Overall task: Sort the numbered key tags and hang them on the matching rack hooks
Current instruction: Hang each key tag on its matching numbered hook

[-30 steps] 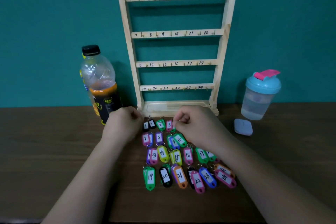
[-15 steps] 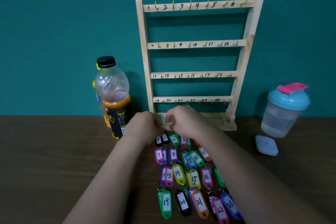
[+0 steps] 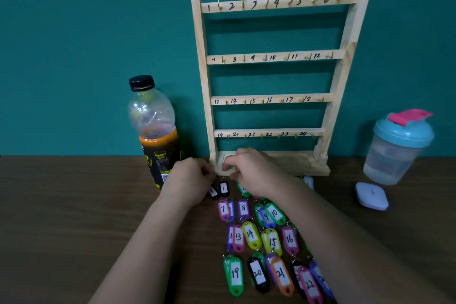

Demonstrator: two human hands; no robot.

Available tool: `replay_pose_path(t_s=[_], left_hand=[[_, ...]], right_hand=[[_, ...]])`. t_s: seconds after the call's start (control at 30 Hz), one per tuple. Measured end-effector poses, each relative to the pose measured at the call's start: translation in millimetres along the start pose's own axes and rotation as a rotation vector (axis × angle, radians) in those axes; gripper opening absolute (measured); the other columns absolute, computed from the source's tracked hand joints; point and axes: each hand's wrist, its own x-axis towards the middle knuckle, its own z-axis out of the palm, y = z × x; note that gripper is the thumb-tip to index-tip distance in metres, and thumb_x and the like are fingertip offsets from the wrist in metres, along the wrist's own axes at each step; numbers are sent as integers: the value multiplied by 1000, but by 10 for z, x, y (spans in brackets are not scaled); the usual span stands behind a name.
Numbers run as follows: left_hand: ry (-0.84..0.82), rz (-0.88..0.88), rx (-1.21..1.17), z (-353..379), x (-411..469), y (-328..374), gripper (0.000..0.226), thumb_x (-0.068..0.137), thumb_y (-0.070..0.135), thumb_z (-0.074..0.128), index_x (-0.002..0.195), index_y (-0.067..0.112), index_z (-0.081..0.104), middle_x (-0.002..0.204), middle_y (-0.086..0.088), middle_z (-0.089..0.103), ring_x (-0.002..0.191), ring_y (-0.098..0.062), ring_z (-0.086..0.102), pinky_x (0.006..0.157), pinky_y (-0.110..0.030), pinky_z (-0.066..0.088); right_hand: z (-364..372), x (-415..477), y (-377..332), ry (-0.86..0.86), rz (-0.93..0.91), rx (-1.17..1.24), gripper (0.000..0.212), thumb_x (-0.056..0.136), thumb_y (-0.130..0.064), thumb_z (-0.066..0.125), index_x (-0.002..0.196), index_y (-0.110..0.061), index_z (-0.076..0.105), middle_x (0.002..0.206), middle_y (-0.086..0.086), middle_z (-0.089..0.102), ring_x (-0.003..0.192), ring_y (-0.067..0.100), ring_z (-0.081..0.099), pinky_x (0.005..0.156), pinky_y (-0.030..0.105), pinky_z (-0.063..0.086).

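The wooden rack (image 3: 341, 81) stands against the teal wall, with four numbered rails and bare hooks. Coloured key tags lie in rows on the brown table in front of it, among them black tag 1 (image 3: 223, 189), pink tag 7 (image 3: 223, 209), yellow tag 14 (image 3: 251, 234) and green tag 19 (image 3: 235, 275). My left hand (image 3: 190, 180) is curled shut just left of the black tags and covers part of a second black tag (image 3: 212, 192). My right hand (image 3: 249, 170) is curled over the rack's base (image 3: 296, 163), with no tag visible in its fingers. It hides part of the top row.
A plastic bottle (image 3: 154, 131) with orange drink stands left of the rack, close to my left hand. A shaker cup (image 3: 397, 145) with a blue lid and a small white object (image 3: 372, 195) sit at the right. The table (image 3: 74, 217) is brown wood.
Both hands have moved from the top row of tags up to the rack's base. My right hand has left tag 3. The view has shifted closer and to the left.
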Motion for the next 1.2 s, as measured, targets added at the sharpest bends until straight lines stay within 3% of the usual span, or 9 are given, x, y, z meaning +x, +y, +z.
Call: replay_pose_path(t_s=[0.1,0.33,0.6,0.77,0.93,1.1,1.2], left_hand=[[-8,-17,40,-42,-26,-60,11,92,35,73,96,28,80,94,4,75,92,-20,69,79,-35,60],[-34,-7,99,-23,-79,-96,11,93,36,74,100,29,78,98,5,74,92,-17,68,78,-32,59],[11,7,94,94,-56,-41,12,88,36,75,93,25,76,92,1,74,91,-22,67,70,-28,50],[41,39,100,107,-55,-51,15,94,35,69,98,23,79,94,-2,76,88,-24,70,75,-36,60],[110,83,-128,-34,-102,-10,9,93,27,73,85,28,76,86,10,75,82,-10,68,75,-29,56],[231,134,-286,-278,-148,150,6,92,24,73,88,28,75,89,11,72,86,-6,66,79,-32,55],[244,133,-438,-438,-202,277,10,97,25,70,89,31,72,81,13,72,80,-1,67,72,-26,56]], right_hand=[[20,9,-24,4,-24,-25,17,99,-30,73,116,-33,73,103,-9,57,101,17,57,87,40,53],[112,36,-37,25,-17,-28,2,97,-34,74,99,-35,72,96,-10,60,92,18,60,82,42,57],[168,38,-8,47,-21,-21,17,98,-23,72,87,-35,67,91,-12,59,90,16,59,78,39,56],[131,37,6,55,-15,33,17,98,-22,71,86,-34,70,90,-15,58,85,9,59,75,33,54],[-41,3,-50,64,-19,201,13,97,-24,71,88,-33,71,93,-15,63,85,2,61,77,30,55],[-312,-79,-172,120,-20,406,11,100,-29,71,90,-33,71,88,-15,71,84,-2,66,80,28,58],[-544,-114,-275,171,-36,397,8,101,-30,69,95,-35,72,91,-18,71,89,-4,66,82,25,56]])
